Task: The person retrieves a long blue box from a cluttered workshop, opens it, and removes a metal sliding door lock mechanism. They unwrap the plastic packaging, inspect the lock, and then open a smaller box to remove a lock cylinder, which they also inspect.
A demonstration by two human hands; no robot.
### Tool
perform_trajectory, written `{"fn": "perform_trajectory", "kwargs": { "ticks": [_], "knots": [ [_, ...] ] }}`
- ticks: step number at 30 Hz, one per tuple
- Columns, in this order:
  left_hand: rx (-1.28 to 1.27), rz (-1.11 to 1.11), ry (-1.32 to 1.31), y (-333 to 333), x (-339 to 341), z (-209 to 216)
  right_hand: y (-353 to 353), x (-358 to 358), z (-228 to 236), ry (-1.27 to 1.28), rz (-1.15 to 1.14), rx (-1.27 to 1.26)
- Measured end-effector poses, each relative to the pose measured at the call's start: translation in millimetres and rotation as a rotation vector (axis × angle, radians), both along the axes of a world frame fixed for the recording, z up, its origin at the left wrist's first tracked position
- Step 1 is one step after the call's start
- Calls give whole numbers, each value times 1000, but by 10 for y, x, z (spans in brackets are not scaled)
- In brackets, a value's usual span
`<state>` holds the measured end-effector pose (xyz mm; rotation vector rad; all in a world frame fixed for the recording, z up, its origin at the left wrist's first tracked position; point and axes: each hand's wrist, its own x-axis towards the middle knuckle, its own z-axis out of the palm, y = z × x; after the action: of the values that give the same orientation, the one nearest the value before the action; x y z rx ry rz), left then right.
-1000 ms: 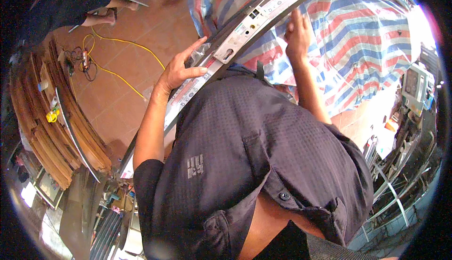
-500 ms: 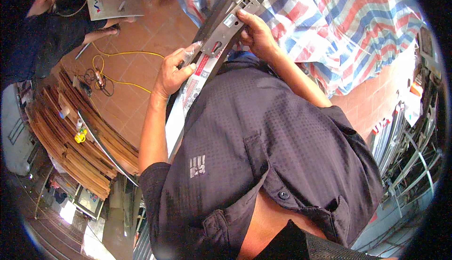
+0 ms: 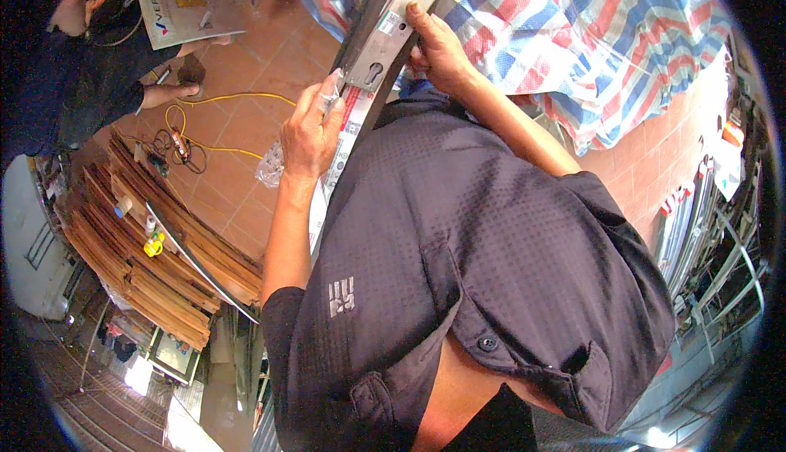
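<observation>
A silver mortise lock case (image 3: 383, 42) with a small label and a keyhole-shaped opening lies along a long dark profile (image 3: 358, 26), which has white-and-red printed film (image 3: 350, 116) on it. My right hand (image 3: 442, 52) is closed on the case's right edge, its thumb on top near the upper end. Closed at the lower end of the case, my left hand (image 3: 311, 131) pinches a crumpled clear plastic bag (image 3: 270, 167). Part of the bag sticks out at the fingertips; the rest hangs below the hand on the left.
A striped red, white and blue sheet (image 3: 589, 34) spreads at upper right. At upper left, another person's hand (image 3: 172, 93) is near a pale printed board (image 3: 184, 6). A yellow cord (image 3: 233, 95) crosses the tiled floor. Wooden strips (image 3: 151, 268) are stacked left; metal bars (image 3: 688, 223) stand right.
My left hand has turned more upright, and the clear bag now hangs out beside it. The lock case and my right hand have shifted slightly up and left in view.
</observation>
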<state>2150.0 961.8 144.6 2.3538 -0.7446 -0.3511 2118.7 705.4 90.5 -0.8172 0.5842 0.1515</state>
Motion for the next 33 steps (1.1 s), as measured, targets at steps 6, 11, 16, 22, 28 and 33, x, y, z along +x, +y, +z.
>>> {"fn": "perform_trajectory", "kwargs": {
  "ticks": [6, 11, 16, 22, 28, 33],
  "knots": [
    [-52, -2, 11, -32, -16, -1, -23, -59, 31, -26, 19, -29],
    [-20, -24, -20, -13, -48, 39, -4, -18, 43, 8, 13, -28],
    [-7, 56, 107, -24, -49, 20, -14, -7, 2, 46, 24, -128],
    [25, 97, 274, -17, -31, -1, -31, 16, 6, 51, 56, -162],
    [106, 35, 135, -27, -25, -41, -42, 17, -22, 72, 42, -141],
    [137, 33, 155, -29, -29, -64, -65, 19, -97, 55, 58, -238]
  ]
}}
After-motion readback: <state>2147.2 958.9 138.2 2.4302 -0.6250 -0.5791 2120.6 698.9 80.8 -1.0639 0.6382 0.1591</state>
